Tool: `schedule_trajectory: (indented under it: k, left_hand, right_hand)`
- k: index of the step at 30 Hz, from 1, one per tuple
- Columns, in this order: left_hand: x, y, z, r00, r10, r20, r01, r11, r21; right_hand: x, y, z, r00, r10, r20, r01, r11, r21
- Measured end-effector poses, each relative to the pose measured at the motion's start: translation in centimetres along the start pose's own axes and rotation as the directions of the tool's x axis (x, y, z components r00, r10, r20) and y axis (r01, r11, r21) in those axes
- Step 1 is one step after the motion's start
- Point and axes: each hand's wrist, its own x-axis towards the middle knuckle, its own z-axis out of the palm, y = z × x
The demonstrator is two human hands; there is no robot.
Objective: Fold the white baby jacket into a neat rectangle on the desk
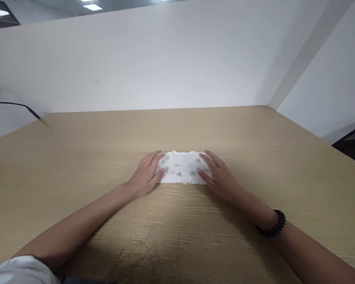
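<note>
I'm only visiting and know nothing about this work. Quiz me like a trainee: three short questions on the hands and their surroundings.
1. True or false: the left hand and right hand lie at opposite ends of the folded white printed garment.
2. What circles the right wrist? A: a watch; B: a black ridged band; C: a silver bracelet.
3. Fill in: beyond the wood-grain table stands a ____ partition.

Key: 1 true; 2 B; 3 white.
</note>
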Motion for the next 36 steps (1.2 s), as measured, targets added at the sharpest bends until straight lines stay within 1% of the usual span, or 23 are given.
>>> schedule_trajectory:
  k: [1, 3, 4, 5, 6, 9, 10, 11, 13, 15, 17, 21, 23, 25, 29, 31, 36]
  left_hand:
    - [-0.2, 0.3, 0.3, 0.996, 0.039, 0.083, -0.040, 0.999, 0.015]
    - [-0.3, 0.3, 0.6, 0.969, 0.057, 0.240, -0.064, 0.998, 0.022]
    - [-0.2, 0.1, 0.6, 0.958, 0.042, 0.283, -0.049, 0.999, 0.015]
    - [-0.1, -0.3, 0.4, 0.956, 0.019, 0.292, -0.020, 1.000, 0.002]
    - [0.0, -0.8, 0.0, 0.963, -0.010, 0.269, 0.015, 1.000, -0.018]
    - [0.5, -2.4, -1.8, 0.989, -0.109, 0.104, 0.118, 0.989, -0.087]
    - [0.6, -2.8, -2.4, 0.989, -0.123, 0.077, 0.131, 0.985, -0.115]
    - [0.6, -3.1, -2.9, 0.990, -0.116, 0.083, 0.127, 0.980, -0.154]
    - [0.4, -3.4, -3.3, 0.987, -0.060, 0.147, 0.097, 0.961, -0.257]
    - [0.1, -3.4, -2.8, 0.980, -0.007, 0.196, 0.078, 0.930, -0.359]
    - [-0.2, -3.2, -1.9, 0.981, -0.022, 0.191, 0.099, 0.908, -0.408]
    - [-0.4, -3.0, -0.5, 0.974, -0.163, 0.155, 0.213, 0.887, -0.411]
    - [-0.3, -2.9, -0.2, 0.967, -0.195, 0.162, 0.246, 0.874, -0.418]
    - [-0.3, -2.7, -0.2, 0.963, -0.191, 0.192, 0.260, 0.854, -0.451]
    - [-0.2, -2.3, -0.6, 0.943, -0.182, 0.278, 0.310, 0.784, -0.538]
    - [-0.1, -2.2, -0.7, 0.936, -0.174, 0.305, 0.321, 0.776, -0.542]
    - [-0.1, -2.3, -0.6, 0.950, -0.175, 0.259, 0.290, 0.804, -0.520]
  right_hand:
    - [-0.2, -0.2, 0.2, 0.998, -0.024, 0.066, 0.026, 0.999, -0.039]
    - [-0.6, -0.3, 0.5, 0.985, -0.024, 0.169, 0.040, 0.995, -0.094]
    - [-0.7, -0.2, 0.7, 0.979, -0.011, 0.203, 0.033, 0.994, -0.105]
    - [-0.7, 0.0, 0.7, 0.974, 0.004, 0.227, 0.021, 0.994, -0.108]
    - [-0.7, 0.3, 0.8, 0.970, 0.016, 0.241, 0.010, 0.994, -0.105]
    - [-0.6, 0.8, 0.8, 0.966, 0.050, 0.252, -0.022, 0.994, -0.111]
    - [-0.5, 0.8, 0.8, 0.967, 0.069, 0.245, -0.039, 0.992, -0.122]
    - [-0.4, 0.8, 0.8, 0.968, 0.091, 0.236, -0.059, 0.989, -0.136]
    - [-0.4, 0.6, 0.7, 0.966, 0.133, 0.221, -0.099, 0.982, -0.161]
    - [-0.4, 0.4, 0.7, 0.963, 0.165, 0.213, -0.128, 0.976, -0.176]
    - [-0.4, 0.4, 0.7, 0.962, 0.176, 0.210, -0.138, 0.973, -0.184]
    - [-0.4, 0.5, 0.8, 0.963, 0.171, 0.208, -0.132, 0.973, -0.190]
    - [-0.4, 0.5, 0.7, 0.960, 0.181, 0.213, -0.139, 0.971, -0.196]
    - [-0.4, 0.3, 0.6, 0.958, 0.188, 0.218, -0.145, 0.969, -0.200]
    - [-0.4, 0.0, 0.4, 0.956, 0.199, 0.216, -0.156, 0.967, -0.202]
    - [-0.5, -0.1, 0.4, 0.956, 0.202, 0.213, -0.158, 0.966, -0.203]
    - [-0.5, -0.1, 0.4, 0.956, 0.197, 0.215, -0.151, 0.965, -0.212]
